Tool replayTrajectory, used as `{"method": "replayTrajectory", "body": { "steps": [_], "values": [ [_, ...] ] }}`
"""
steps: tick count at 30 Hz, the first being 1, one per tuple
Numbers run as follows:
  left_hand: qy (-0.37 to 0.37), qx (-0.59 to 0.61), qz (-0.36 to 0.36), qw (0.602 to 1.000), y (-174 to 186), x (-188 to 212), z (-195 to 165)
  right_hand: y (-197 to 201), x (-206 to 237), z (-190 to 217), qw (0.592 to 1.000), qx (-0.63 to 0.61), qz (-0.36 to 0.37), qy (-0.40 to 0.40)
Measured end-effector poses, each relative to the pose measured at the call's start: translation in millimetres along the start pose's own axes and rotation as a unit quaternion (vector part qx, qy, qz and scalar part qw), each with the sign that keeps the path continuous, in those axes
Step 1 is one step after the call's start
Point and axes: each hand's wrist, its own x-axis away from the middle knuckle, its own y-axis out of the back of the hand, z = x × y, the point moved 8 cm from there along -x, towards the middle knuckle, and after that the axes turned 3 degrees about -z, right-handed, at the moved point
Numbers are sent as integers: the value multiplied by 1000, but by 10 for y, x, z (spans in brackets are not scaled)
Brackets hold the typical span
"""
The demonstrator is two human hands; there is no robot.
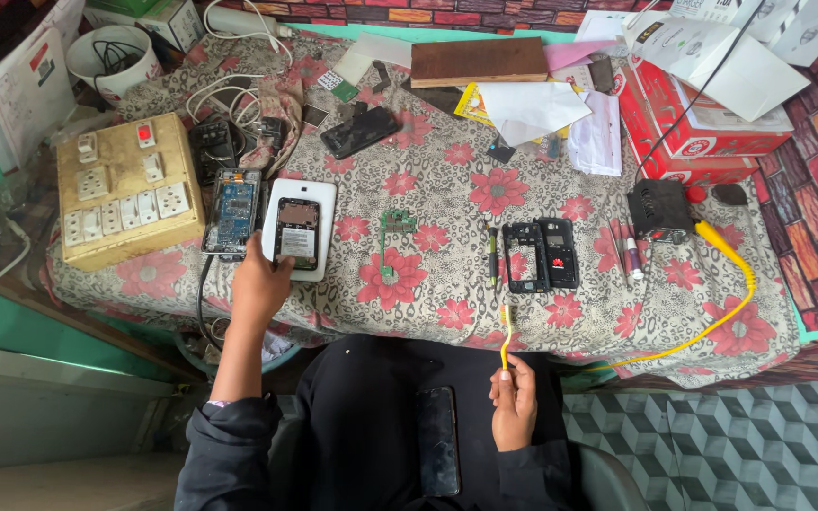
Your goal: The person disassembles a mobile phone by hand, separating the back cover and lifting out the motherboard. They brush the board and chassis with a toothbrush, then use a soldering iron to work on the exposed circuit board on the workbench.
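Observation:
My left hand (259, 284) reaches onto the table and rests its fingers on the near edge of a white opened phone (300, 227) with its back cover off. Beside that phone on the left lies another opened phone (232, 210) with a blue circuit board showing. My right hand (513, 402) is held over my lap, closed around a yellow toothbrush (505, 336) that points up toward the table edge. A black phone (436, 440) lies on my lap. A green circuit board (392, 241) sits mid-table.
A beige switchboard (125, 189) with sockets stands at the left. A black phone frame and back cover (542, 254) lie right of centre, with a screwdriver (492, 255) beside them. A yellow cable (726, 298), red boxes (702, 123), papers and a wooden board (478, 61) are at the back.

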Motion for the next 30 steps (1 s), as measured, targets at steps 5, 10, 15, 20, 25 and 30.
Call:
{"method": "replayTrajectory", "body": {
  "steps": [5, 10, 15, 20, 25, 30],
  "values": [
    [-6, -162, -1, 987, 64, 29, -171, 37, -11, -5, 1000, 4, -3, -1],
    [-158, -153, -42, 975, -224, 312, -739, 43, -38, -13, 1000, -11, 3, 3],
    [-372, -61, -16, 926, -841, 778, -1353, 68, -30, -14, 1000, -11, 5, 2],
    [-376, -75, -39, 923, -1105, 797, -1416, 115, -77, -1, 1000, -13, 1, 5],
    [-365, -106, 14, 925, -1315, 791, -1315, 141, -107, -33, 1000, -11, 4, 1],
    [-389, -40, 1, 920, -1250, 808, -1486, 187, -130, -15, 1000, -11, -2, -5]
  ]
}}
